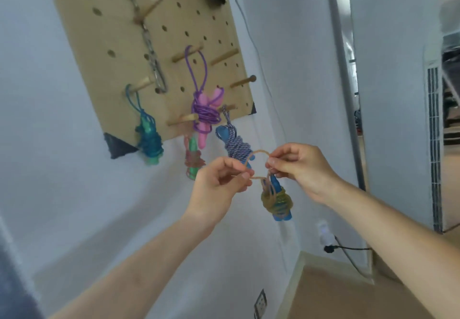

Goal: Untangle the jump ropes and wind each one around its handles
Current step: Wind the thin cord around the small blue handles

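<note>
Both hands, the left hand [219,181] and right hand [298,167], pinch the tan loop [258,154] stretched between them, its wound bundle on blue handles [277,201] dangling just below the right hand.

No text, label, brand, number or sign was legible. The pegboard [104,32] face showed no readable marking. The handles of the jump rope [276,203] in hand were too blurred to resolve any print. The wall socket [260,303] low on the wall was too small and blurred to read.
</note>
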